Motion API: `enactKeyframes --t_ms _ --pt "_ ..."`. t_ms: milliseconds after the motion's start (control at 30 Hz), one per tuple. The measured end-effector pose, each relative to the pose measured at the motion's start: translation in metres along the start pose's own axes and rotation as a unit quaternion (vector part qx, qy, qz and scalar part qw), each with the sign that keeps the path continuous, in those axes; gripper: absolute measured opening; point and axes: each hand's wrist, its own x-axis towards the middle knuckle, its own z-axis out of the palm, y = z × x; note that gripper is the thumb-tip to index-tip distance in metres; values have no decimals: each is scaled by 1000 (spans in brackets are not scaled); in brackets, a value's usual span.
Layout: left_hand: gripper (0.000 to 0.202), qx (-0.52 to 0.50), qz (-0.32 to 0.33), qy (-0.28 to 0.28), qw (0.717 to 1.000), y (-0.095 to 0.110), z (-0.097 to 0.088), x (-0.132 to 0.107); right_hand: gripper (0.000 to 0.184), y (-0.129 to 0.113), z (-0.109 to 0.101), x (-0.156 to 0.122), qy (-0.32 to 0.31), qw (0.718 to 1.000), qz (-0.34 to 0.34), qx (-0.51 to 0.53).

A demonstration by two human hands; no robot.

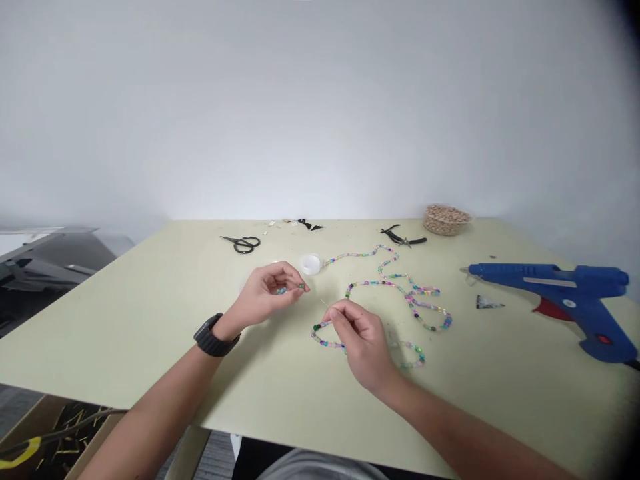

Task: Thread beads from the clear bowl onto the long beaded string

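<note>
My left hand [275, 291], with a black watch on the wrist, pinches a small green bead [301, 286] between thumb and forefinger. A few blue beads [281, 291] show within its curled fingers. To the right and nearer me, my right hand [361, 340] is closed on a thin pale string [325, 303], whose tip points up-left toward the bead, apart from it. A long multicoloured bead strand [377, 283] winds over the table around my right hand, partly hidden by it. Its far end runs to a white spool [311, 264].
Scissors [242, 244] lie at the back left, black pliers [403, 237] at the back right near a tub of beige pellets [447, 220]. A blue glue gun [555, 280] and a small black-and-white scrap [489, 303] sit right. Black scraps [306, 225] lie along the table's [125, 333] back edge.
</note>
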Motion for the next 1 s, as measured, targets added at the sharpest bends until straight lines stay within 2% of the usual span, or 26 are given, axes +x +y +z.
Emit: enactKeyframes --t_ms 100,467,600,1000 --pt "17 -26 0 -14 1000 0 4 -2 31 -2 1 -1 -7 1000 0 -1" --pt "15 12 9 -30 999 -2 8 -3 30 -1 0 -3 -21 1000 0 -11" --pt "15 -11 6 -42 999 1 10 -4 29 0 1 -3 -25 1000 -4 -9" --pt "18 -18 6 -44 999 2 13 -4 27 -3 2 -2 -39 999 -1 -14"
